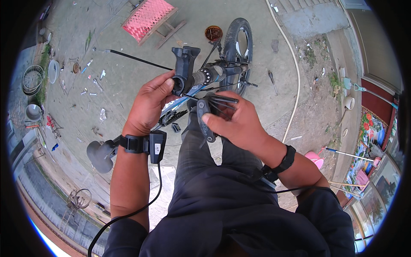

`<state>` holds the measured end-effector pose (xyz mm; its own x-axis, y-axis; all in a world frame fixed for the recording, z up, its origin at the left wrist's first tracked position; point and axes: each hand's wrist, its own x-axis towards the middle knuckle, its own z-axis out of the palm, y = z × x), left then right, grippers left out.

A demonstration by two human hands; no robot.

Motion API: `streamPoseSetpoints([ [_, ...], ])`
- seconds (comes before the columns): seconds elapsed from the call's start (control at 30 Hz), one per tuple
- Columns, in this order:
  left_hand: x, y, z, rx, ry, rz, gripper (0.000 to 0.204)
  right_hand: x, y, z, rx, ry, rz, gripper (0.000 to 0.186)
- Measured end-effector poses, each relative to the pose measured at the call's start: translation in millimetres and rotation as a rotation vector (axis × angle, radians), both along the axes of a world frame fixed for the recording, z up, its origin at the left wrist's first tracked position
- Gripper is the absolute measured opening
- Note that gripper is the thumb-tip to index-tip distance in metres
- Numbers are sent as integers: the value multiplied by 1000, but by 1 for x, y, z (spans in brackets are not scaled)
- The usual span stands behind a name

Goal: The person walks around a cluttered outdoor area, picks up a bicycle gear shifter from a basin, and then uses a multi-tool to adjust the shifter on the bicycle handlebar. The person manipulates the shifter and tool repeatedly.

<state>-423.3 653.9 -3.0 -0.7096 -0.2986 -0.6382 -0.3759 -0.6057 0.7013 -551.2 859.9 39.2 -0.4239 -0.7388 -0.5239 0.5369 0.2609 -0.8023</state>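
A bicycle stands in front of me, its black stem (185,66) raised above the ringed collar (201,78) at the top of the frame. My left hand (155,95) is closed on the stem's lower end, thumb on top. In my right hand (239,122) is a folding hex key set (207,121) with a dark body, several keys fanned out. One thin key reaches from it toward the stem's lower end; whether its tip sits in a bolt is hidden. A black cable (137,58) runs out leftward from behind the stem.
Beyond the stem is the bicycle's fat-tyred wheel (238,43), with a brown bowl (213,33) beside it. The saddle (99,156) lies to the left. A screwdriver (272,81) and a pale hose (295,85) are on the right. A pink woven stool (147,19) stands farther off.
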Motion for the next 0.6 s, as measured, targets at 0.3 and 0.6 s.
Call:
streamPoseSetpoints([
  [0.3, 0, 0, 0, 8, -2, -8, 43, -1, 0, 10, 178, -370, -39, 27],
  [0.6, 1, -1, -2, 15, 1, -17, 45, 3, 1, 4, 231, -310, -64, 28],
])
